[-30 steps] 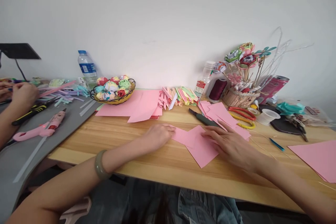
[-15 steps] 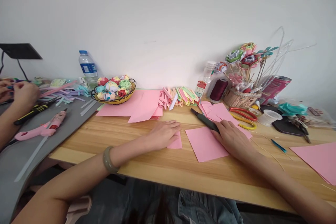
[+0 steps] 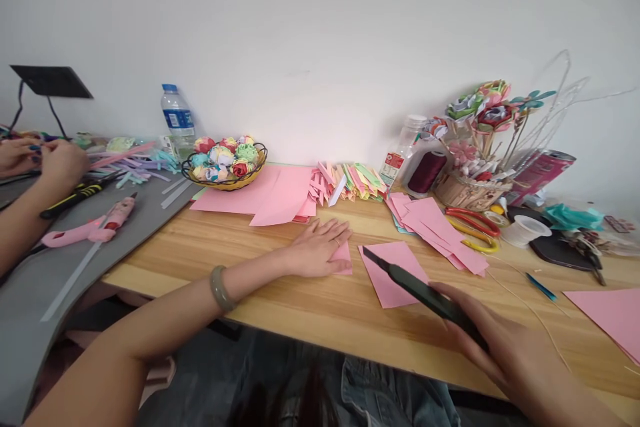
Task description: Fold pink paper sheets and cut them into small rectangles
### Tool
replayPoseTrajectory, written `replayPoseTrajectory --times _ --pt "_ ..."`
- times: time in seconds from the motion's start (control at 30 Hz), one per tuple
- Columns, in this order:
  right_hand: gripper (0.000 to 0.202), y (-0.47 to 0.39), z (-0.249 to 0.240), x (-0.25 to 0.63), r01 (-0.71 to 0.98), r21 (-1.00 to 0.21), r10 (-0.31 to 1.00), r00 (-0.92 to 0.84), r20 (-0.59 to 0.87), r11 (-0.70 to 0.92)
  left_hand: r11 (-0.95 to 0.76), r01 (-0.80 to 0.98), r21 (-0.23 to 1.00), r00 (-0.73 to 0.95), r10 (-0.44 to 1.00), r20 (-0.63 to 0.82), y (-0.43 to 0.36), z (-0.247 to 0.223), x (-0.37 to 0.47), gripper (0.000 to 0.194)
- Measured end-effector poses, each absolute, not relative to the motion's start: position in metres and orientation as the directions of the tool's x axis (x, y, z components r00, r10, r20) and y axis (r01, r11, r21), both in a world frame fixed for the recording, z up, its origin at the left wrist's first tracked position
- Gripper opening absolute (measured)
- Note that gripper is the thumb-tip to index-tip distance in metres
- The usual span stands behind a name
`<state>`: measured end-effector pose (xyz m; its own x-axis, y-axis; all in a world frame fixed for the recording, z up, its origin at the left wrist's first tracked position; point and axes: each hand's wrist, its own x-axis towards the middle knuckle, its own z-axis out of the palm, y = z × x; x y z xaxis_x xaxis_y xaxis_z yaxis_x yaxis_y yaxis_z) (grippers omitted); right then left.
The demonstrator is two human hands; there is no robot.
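Note:
My left hand [image 3: 320, 248] lies flat, fingers spread, on a small folded-looking piece of pink paper [image 3: 343, 260]; most of that piece is hidden beneath it. In my right hand [image 3: 493, 340] is a dark green utility knife [image 3: 425, 290] with a black blade, its tip pointing up and left. The knife hangs over a pink paper sheet [image 3: 387, 290] on the wooden table. Behind the knife lies a pile of cut pink paper pieces [image 3: 433, 223].
Large pink sheets [image 3: 285, 193] lie under a basket of paper flowers [image 3: 240, 180]. Paper strips [image 3: 357, 181] are heaped by the wall. Pliers [image 3: 473, 221] and a thread spool [image 3: 426, 172] are at right. A glue gun [image 3: 107, 223] rests left, near another person's hands [image 3: 63, 163].
My right hand has picked up the utility knife and drawn it back toward me, off the paper pile. My left hand has flattened, its fingers spreading over the small pink piece. The view has shifted slightly.

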<state>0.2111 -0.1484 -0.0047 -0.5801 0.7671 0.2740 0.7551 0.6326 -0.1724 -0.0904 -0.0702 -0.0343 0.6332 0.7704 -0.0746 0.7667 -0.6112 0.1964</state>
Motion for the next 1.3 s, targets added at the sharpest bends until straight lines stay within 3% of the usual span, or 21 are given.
replayPoseTrajectory --times 0.1,0.2,0.83,1.13,1.3 --pt "0.052 -0.164 -0.008 0.21 0.674 -0.155 0.689 -0.677 0.259 0.722 -0.597 0.776 0.203 0.618 0.784 -0.06 -0.07 -0.033 -0.09 0.061" --pt "0.055 -0.168 -0.013 0.206 0.656 -0.153 0.671 -0.697 0.252 0.739 -0.579 0.782 0.229 0.601 0.799 -0.03 -0.07 -0.033 -0.09 0.052" --pt "0.051 -0.168 -0.026 0.191 0.676 0.016 0.643 -0.707 0.293 0.737 -0.596 0.779 0.195 0.608 0.794 0.0 -0.068 -0.041 -0.092 0.052" --pt "0.051 -0.178 -0.017 0.174 0.678 -0.045 0.664 -0.702 0.256 0.734 -0.598 0.785 0.165 0.607 0.795 -0.005 -0.068 -0.043 -0.091 0.054" --pt "0.051 -0.18 -0.018 0.169 0.691 0.001 0.667 -0.697 0.264 0.723 -0.594 0.787 0.167 0.603 0.798 -0.005 -0.069 -0.042 -0.091 0.054"
